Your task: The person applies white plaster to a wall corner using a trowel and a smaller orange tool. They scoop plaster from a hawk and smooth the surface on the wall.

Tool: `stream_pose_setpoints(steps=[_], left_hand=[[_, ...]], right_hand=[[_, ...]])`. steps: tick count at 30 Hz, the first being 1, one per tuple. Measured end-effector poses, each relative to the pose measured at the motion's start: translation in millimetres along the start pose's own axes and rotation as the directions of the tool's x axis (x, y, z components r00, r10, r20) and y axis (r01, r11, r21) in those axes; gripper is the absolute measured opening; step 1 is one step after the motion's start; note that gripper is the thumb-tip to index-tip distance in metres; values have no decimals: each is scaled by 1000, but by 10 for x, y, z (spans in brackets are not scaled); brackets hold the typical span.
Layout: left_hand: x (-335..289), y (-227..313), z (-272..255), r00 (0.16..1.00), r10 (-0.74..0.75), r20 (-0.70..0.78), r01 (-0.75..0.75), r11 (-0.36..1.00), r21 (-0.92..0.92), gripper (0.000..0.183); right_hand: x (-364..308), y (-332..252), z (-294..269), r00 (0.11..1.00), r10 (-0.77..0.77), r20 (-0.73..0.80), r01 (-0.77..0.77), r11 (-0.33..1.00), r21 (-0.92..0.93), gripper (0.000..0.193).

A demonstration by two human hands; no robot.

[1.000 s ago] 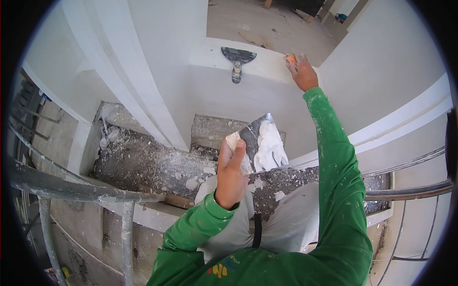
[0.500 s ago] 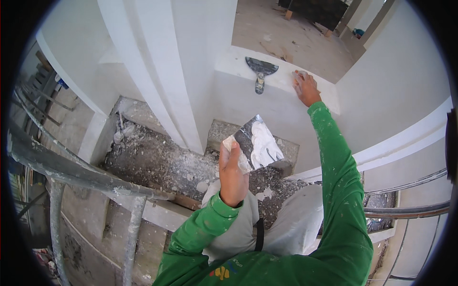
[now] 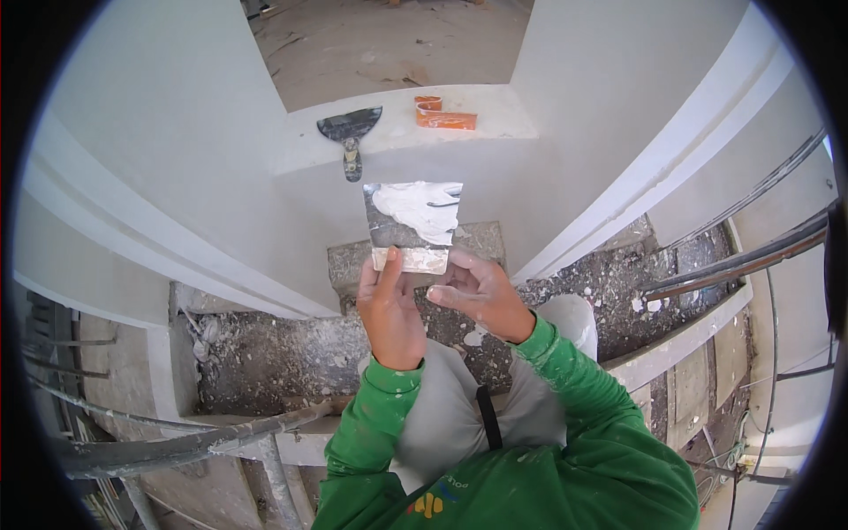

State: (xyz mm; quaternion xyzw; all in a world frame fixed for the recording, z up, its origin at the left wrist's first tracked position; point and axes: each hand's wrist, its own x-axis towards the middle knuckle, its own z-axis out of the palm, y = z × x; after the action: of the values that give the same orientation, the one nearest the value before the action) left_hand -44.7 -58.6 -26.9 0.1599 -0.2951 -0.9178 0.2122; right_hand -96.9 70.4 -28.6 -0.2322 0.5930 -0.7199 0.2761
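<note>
My left hand grips a flat, square-bladed putty scraper by its pale lower edge, thumb on top. A thick smear of white putty covers much of the blade. Beside the scraper's lower right corner is my right hand, fingers loosely curved and thumb apart; whether its fingertips touch the edge I cannot tell. A wide, dark-bladed scraper lies on the white ledge, its handle jutting over the front. To its right on that ledge rests a bent orange strip.
White walls flank the ledge, with floor beyond it. Below lies a concrete step and a debris-strewn floor with white splashes. A metal rail curves around at lower left, another bar at right.
My right hand has left the ledge and come back beside the scraper, leaving the orange strip on the ledge. My left hand has turned the scraper more upright. The view has swung right.
</note>
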Motion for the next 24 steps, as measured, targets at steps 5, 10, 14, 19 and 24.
stream_pose_setpoints(steps=[5, 10, 14, 19, 24], left_hand=[[56, -371, 121, 995, -66, 77, 57, 992, 113, 19], [218, -358, 107, 918, -224, 328, 128, 948, 291, 32], [643, -78, -264, 888, -35, 459, -239, 818, 524, 57], [1736, 409, -316, 894, 390, 219, -249, 28, 968, 88], [2405, 256, -194, 997, 83, -13, 17, -59, 998, 91]], right_hand=[[-86, 94, -131, 949, -33, -312, 103, 972, 210, 31], [-200, 226, -395, 895, -128, -428, 288, 898, 333, 27], [-399, -1, -474, 830, -189, -525, 371, 889, 267, 35], [-717, 81, -916, 799, -220, -560, 331, 938, 103, 37], [-764, -80, -890, 838, -223, -498, 258, 966, 1, 40]])
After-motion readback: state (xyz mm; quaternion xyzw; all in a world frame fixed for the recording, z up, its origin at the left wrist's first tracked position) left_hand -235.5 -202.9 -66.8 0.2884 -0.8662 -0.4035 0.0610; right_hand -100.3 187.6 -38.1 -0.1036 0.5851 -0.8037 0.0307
